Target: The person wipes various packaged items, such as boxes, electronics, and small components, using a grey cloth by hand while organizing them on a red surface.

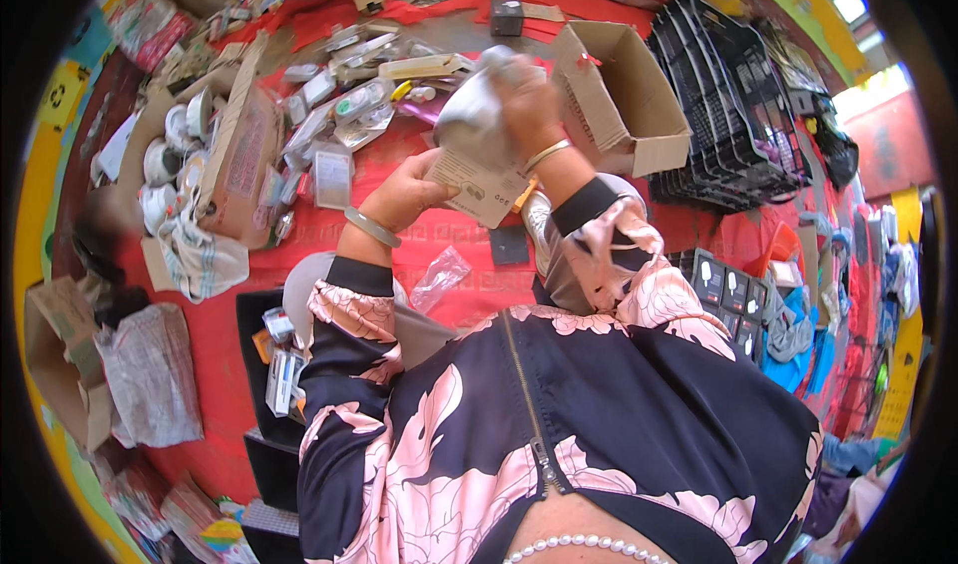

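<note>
My left hand (407,197) grips the left edge of a flat light-brown cardboard box (477,187), thumb on its printed face. Over the box's upper part, my right hand (529,103) is smeared by motion. Its fingers are closed on a grey-white cloth (469,113), also blurred, which covers part of the box; whether it is pressed on the box I cannot tell. Beneath, between my legs, a dark flat square (510,246) and a crumpled clear plastic bag (439,278) lie on the red floor covering.
Several small packaged goods (349,85) are heaped ahead. An open cardboard box (624,100) and black plastic crates (723,105) stand to the right. At the left, a carton (239,155) holds white round items. Black boxes (718,289) sit by my right elbow.
</note>
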The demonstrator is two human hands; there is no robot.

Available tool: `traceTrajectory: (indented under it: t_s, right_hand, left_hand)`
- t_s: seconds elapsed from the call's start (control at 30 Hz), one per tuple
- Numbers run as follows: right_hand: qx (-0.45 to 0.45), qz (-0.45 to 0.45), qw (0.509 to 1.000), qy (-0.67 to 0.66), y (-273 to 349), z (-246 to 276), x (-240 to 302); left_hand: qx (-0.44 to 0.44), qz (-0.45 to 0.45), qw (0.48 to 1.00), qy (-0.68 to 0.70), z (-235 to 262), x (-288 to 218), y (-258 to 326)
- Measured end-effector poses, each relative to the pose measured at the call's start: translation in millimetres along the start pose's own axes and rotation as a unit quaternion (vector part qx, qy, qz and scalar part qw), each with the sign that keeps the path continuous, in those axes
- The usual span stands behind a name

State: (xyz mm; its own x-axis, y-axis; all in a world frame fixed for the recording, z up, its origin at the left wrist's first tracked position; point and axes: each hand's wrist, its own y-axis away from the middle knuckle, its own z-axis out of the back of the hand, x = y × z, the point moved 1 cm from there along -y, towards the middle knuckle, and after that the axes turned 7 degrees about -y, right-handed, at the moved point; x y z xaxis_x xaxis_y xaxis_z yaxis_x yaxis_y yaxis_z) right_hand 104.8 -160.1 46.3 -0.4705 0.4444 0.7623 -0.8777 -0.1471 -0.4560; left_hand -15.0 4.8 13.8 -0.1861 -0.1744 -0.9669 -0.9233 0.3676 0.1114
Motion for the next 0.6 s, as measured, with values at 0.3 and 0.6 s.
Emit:
traceTrajectory:
  t_s: [0.3,0.6]
  right_hand:
    - [0.020,-0.338,0.783,-0.522,-28,33,-73]
    - [0.139,-0.374,0.755,-0.521,-14,23,-72]
  left_hand:
    - [-0.354,-0.328,0.861,0.160,49,-53,170]
    - [-0.812,-0.097,0.524,0.239,21,214,496]
